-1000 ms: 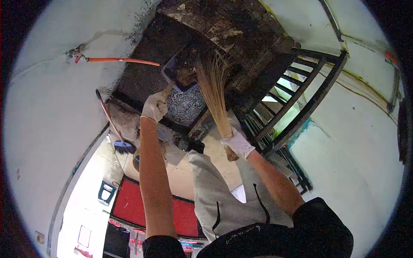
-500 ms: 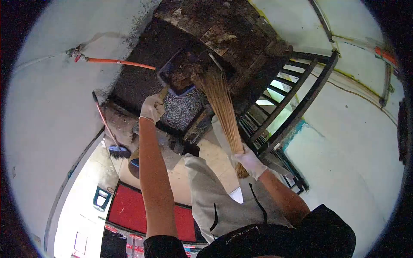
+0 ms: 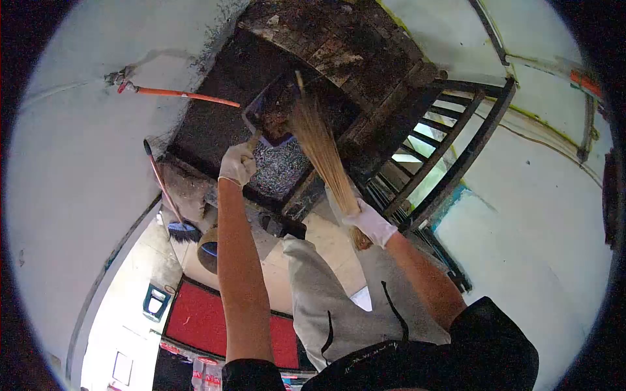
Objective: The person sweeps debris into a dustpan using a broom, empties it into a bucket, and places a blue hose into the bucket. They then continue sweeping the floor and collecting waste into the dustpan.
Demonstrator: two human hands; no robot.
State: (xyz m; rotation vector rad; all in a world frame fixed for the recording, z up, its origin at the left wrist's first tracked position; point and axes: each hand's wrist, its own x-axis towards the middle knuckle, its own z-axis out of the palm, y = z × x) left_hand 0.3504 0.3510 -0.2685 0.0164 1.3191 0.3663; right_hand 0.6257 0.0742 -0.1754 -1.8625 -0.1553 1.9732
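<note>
In the head view, my left hand, in a white glove, is closed on the short handle of a dustpan. Brown debris lies in the pan, which is tilted over a dark, grimy floor. My gloved right hand grips a stick broom near its bound end. The broom's thin bristles fan out toward the pan, and their tips overlap its right side in this view. Below the pan is a patch of grey, speckled grit.
An orange hose runs from a wall tap at the left. A long-handled broom leans beside a round brown container. Dark wooden railings stand at the right. A red mat lies behind, near plastic bottles.
My right hand has moved forward, away from my body, with the stick broom, and its bristle tips have shifted. My left hand and the dustpan have hardly moved.
</note>
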